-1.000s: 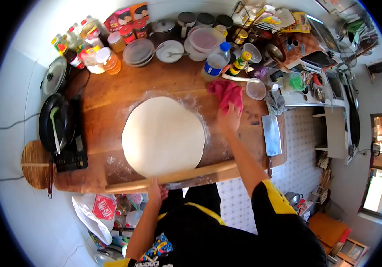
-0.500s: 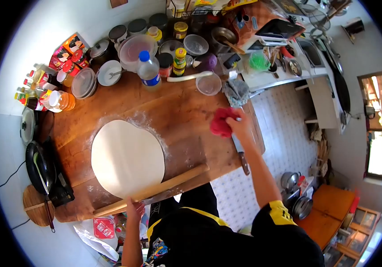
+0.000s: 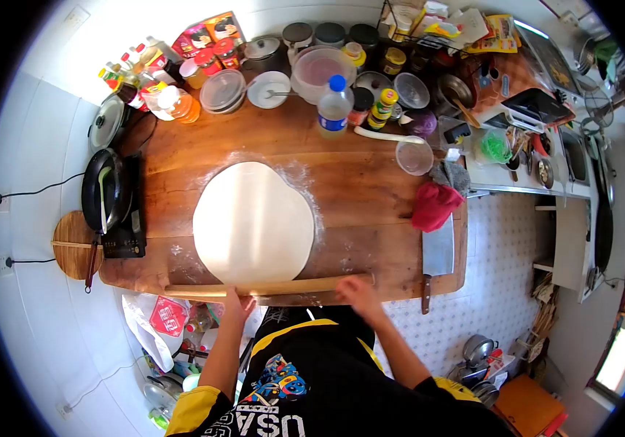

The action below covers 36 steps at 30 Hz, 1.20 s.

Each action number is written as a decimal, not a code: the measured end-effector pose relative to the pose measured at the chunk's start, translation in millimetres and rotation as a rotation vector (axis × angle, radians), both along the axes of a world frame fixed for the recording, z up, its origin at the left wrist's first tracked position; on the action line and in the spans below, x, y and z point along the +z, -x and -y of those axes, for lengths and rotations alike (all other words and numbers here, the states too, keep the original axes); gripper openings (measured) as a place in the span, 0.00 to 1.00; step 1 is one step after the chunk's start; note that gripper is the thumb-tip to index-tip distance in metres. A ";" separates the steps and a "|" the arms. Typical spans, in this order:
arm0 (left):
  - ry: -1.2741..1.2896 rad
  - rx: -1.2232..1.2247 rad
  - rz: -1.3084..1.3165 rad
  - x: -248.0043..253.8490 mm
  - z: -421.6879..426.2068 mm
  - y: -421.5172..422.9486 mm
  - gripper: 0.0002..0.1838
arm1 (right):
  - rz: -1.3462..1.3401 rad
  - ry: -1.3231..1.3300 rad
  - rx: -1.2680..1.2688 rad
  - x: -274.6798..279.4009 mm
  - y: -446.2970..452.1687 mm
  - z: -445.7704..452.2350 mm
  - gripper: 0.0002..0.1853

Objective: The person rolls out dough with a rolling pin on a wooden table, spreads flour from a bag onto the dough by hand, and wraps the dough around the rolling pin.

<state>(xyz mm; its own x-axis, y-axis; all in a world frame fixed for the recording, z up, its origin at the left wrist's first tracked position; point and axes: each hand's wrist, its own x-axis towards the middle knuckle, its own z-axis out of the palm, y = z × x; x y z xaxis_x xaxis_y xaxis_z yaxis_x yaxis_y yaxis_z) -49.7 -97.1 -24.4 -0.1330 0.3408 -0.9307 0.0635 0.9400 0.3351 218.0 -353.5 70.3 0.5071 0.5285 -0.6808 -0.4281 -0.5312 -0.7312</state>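
Note:
A large flat round of dough (image 3: pixel 253 222) lies on the wooden table (image 3: pixel 371 211), with flour scattered round it. Along the near edge of the table lies a long rolling pin (image 3: pixel 283 287), touching the dough's near side. My left hand (image 3: pixel 238 300) grips the pin left of its middle. At the pin's right end is my right hand (image 3: pixel 356 293), its fingers apart and somewhat blurred, with nothing held. The red cloth (image 3: pixel 436 206) rests at the table's right side, beside a grey cloth (image 3: pixel 452 177) and above the cleaver (image 3: pixel 438 251).
Bowls, jars and a water bottle (image 3: pixel 335 109) line the back of the table. A black pan (image 3: pixel 105 191) sits on a cooker at the left. White radish-like stick (image 3: pixel 389 136) and a clear lid (image 3: pixel 414 156) lie at the back right.
My right hand has let go of the red cloth, now by the grey cloth, and has come back to the rolling pin's right end. My left hand stays on the pin.

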 end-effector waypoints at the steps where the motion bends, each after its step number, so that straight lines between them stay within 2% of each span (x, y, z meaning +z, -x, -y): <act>1: -0.003 0.000 0.006 -0.8 -1.0 0.3 0.26 | -0.162 0.009 -0.059 1.2 21.4 -16.2 0.09; 2: 0.004 -0.021 -0.013 -2.6 -2.5 0.6 0.26 | -0.154 0.007 -0.061 -2.4 30.1 -30.8 0.09; 4: 0.019 -0.040 -0.023 0.0 0.2 2.7 0.26 | 0.103 -0.029 0.089 -3.2 33.3 -57.9 0.12; 6: 0.069 -0.202 -0.023 16.6 2.0 3.2 0.28 | 0.373 0.000 0.115 10.9 -8.8 -98.1 0.13; 7: 0.089 -0.283 -0.025 21.7 -2.0 3.5 0.30 | 0.750 0.017 -0.033 7.4 -34.2 -125.8 0.13; 8: 0.132 -0.339 -0.004 14.0 -6.9 11.6 0.36 | 0.863 -0.008 -0.233 21.5 -74.4 -164.8 0.14; 9: 0.123 -0.341 0.009 12.3 -11.1 16.0 0.36 | 1.010 0.004 -0.212 42.6 -120.6 -190.2 0.18; 10: 0.125 -0.369 -0.016 11.6 -12.9 21.3 0.37 | 1.227 0.061 -0.372 57.4 -159.7 -224.2 0.24; 11: 0.128 -0.395 -0.042 10.9 -14.1 25.2 0.38 | 1.203 0.041 -0.403 102.0 -181.2 -242.4 0.28; 13: 0.133 -0.387 -0.021 12.0 -16.2 31.5 0.37 | 1.501 0.060 -0.435 108.6 -235.3 -280.3 0.23; 14: 0.121 -0.342 0.011 12.7 -16.7 32.2 0.36 | 1.506 0.066 -0.435 104.0 -253.1 -288.1 0.23; 16: 0.112 -0.307 0.051 7.2 -18.0 30.3 0.35 | 1.422 -0.021 0.138 101.7 -276.0 -292.3 0.16; 17: 0.101 -0.254 0.082 5.4 -17.3 30.3 0.34 | 1.428 -0.016 0.143 96.5 -281.0 -289.7 0.16; 19: 0.098 -0.200 0.109 3.8 -12.8 35.9 0.33 | 1.442 -0.027 0.120 98.8 -263.2 -275.4 0.10; 20: 0.093 -0.198 0.113 3.6 -12.5 36.6 0.32 | 1.446 -0.128 0.053 103.1 -251.6 -255.4 0.07; 25: 0.091 -0.165 0.139 -2.1 -15.3 33.6 0.30 | 1.356 -0.114 0.013 132.5 -235.7 -145.8 0.08; 27: 0.088 -0.157 0.142 -6.7 -18.6 33.2 0.30 | 1.127 0.043 -0.059 133.1 -239.2 -110.1 0.09; 28: 0.091 -0.176 0.134 -9.4 -19.7 36.0 0.30 | 1.120 0.054 -0.076 132.9 -241.1 -95.4 0.09; 30: 0.099 -0.201 0.264 -18.1 -26.3 42.0 0.30 | 1.298 0.126 0.144 133.0 -246.3 -71.1 0.09; 33: 0.044 -0.249 0.389 -42.3 -30.8 51.8 0.31 | 1.344 0.208 0.128 115.8 -259.3 -43.3 0.08; 34: 0.061 -0.265 0.343 -37.8 -32.8 49.0 0.31 | 1.260 0.220 0.102 115.4 -264.7 -37.1 0.07; 36: 0.080 -0.264 0.269 -32.4 -33.7 43.6 0.32 | 1.313 0.253 0.098 105.5 -279.8 -24.1 0.09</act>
<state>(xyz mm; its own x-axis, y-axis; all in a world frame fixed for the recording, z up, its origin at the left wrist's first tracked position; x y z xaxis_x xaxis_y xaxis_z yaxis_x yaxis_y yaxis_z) -93.3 -63.3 -56.8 0.2026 0.2558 -0.9453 0.2270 0.9267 0.2994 497.8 -329.4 175.8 0.8235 0.5332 0.1939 0.5581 -0.6995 -0.4463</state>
